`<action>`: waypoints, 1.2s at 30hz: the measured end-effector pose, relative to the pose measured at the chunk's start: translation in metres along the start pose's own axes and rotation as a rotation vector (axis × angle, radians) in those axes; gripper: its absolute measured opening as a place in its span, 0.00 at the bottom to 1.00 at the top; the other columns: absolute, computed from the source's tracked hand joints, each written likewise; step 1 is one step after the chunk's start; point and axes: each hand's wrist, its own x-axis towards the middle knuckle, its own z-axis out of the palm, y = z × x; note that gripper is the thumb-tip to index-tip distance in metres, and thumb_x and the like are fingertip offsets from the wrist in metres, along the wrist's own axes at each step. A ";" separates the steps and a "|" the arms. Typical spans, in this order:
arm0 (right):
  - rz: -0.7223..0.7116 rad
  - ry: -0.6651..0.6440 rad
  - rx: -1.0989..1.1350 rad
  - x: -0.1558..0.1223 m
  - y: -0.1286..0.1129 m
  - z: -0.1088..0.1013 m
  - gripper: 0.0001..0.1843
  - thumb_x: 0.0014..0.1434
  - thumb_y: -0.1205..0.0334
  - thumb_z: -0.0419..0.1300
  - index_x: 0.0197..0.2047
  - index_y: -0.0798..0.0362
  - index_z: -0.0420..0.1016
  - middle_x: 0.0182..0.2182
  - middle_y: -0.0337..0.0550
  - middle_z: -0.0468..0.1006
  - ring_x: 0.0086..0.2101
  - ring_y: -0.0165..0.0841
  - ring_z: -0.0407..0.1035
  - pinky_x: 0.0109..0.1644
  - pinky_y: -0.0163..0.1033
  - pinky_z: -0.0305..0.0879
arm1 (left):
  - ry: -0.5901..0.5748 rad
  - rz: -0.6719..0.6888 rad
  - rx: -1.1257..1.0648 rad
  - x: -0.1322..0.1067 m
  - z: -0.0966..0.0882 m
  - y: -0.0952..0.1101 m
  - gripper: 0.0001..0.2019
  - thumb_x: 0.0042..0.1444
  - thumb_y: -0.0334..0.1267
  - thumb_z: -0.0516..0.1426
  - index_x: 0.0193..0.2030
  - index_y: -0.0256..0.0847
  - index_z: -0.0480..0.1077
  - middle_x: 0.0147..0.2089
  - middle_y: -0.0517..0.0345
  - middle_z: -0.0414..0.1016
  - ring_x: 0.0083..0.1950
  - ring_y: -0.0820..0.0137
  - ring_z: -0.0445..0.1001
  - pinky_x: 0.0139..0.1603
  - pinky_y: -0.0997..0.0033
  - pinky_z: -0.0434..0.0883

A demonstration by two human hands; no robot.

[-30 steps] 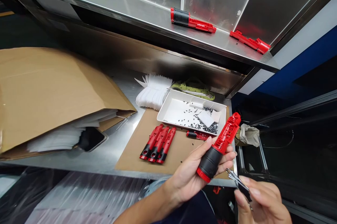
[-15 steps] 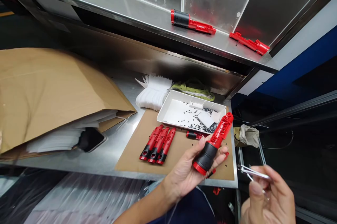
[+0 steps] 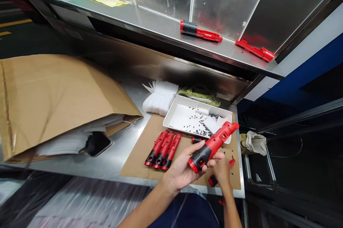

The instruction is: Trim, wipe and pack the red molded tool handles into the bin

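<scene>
A red and black plastic tool housing point(image 3: 214, 145) lies tilted in my left hand point(image 3: 184, 169), whose fingers wrap round its black end. The smooth red face with small slots is turned up. My right hand point(image 3: 222, 171) is just beyond it, over the cardboard mat; its fingers are hidden and blurred, and no tweezers show. Behind the held housing is a white tray point(image 3: 171, 122) with many tiny black pieces point(image 3: 197, 122) scattered inside. Several similar housings point(image 3: 166, 149) lie side by side on the cardboard mat point(image 3: 139, 153). Another housing point(image 3: 213, 180) is partly covered by my right forearm.
A large brown cardboard box point(image 3: 61, 96) with white sheets fills the left side, a dark phone point(image 3: 99, 144) by its opening. White strips point(image 3: 160, 96) stand behind the mat. Red housing parts point(image 3: 209, 35) lie on the metal shelf point(image 3: 150, 17) above.
My left hand has rolled the housing over, from its open inner side to its smooth outer face. My right hand, seen holding tweezers before, has moved left and forward over the mat.
</scene>
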 end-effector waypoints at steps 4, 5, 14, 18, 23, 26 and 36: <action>0.016 0.008 0.227 0.012 -0.025 -0.052 0.39 0.65 0.31 0.37 0.54 0.53 0.72 0.32 0.45 0.78 0.26 0.32 0.68 0.27 0.36 0.63 | -0.073 -0.094 0.180 0.005 -0.005 -0.002 0.25 0.68 0.43 0.50 0.64 0.26 0.64 0.41 0.36 0.82 0.29 0.67 0.82 0.21 0.82 0.72; 0.023 -0.012 0.339 0.013 -0.033 -0.063 0.39 0.65 0.31 0.39 0.57 0.53 0.70 0.32 0.44 0.77 0.25 0.30 0.67 0.25 0.34 0.61 | -0.083 -0.110 0.218 0.006 -0.006 -0.003 0.26 0.68 0.43 0.50 0.64 0.24 0.64 0.42 0.34 0.82 0.31 0.66 0.82 0.22 0.81 0.72; 0.199 0.180 0.699 -0.007 -0.045 -0.044 0.24 0.54 0.43 0.68 0.44 0.53 0.74 0.27 0.36 0.77 0.23 0.25 0.69 0.27 0.29 0.69 | -0.119 0.278 0.136 0.007 -0.007 -0.009 0.36 0.57 0.62 0.58 0.66 0.41 0.67 0.60 0.44 0.75 0.63 0.55 0.71 0.63 0.58 0.65; 0.278 -0.042 0.551 -0.035 -0.027 -0.036 0.31 0.58 0.35 0.61 0.48 0.55 0.74 0.31 0.46 0.82 0.29 0.36 0.78 0.32 0.39 0.77 | 0.008 0.680 0.292 0.010 0.001 -0.018 0.43 0.47 0.58 0.67 0.68 0.44 0.63 0.57 0.46 0.77 0.61 0.57 0.71 0.65 0.61 0.63; 0.014 -0.154 0.074 -0.044 -0.041 -0.082 0.28 0.65 0.39 0.54 0.42 0.55 0.82 0.29 0.49 0.83 0.29 0.37 0.77 0.33 0.39 0.75 | 0.090 0.566 0.429 0.012 0.003 -0.006 0.40 0.58 0.59 0.58 0.70 0.37 0.59 0.27 0.58 0.76 0.31 0.64 0.79 0.32 0.71 0.74; -0.294 -0.047 -0.153 -0.030 -0.075 -0.100 0.15 0.61 0.49 0.63 0.44 0.48 0.83 0.48 0.49 0.80 0.45 0.40 0.75 0.47 0.43 0.74 | -0.011 0.220 0.582 0.013 -0.004 0.001 0.38 0.64 0.60 0.50 0.71 0.34 0.56 0.20 0.60 0.73 0.22 0.66 0.76 0.19 0.78 0.66; -0.477 -0.535 -0.366 0.005 -0.126 -0.087 0.03 0.56 0.58 0.67 0.33 0.46 0.83 0.67 0.41 0.62 0.70 0.48 0.42 0.66 0.65 0.57 | -0.123 -0.123 0.631 0.015 -0.008 -0.007 0.37 0.65 0.57 0.51 0.75 0.42 0.48 0.26 0.51 0.81 0.32 0.59 0.83 0.30 0.67 0.76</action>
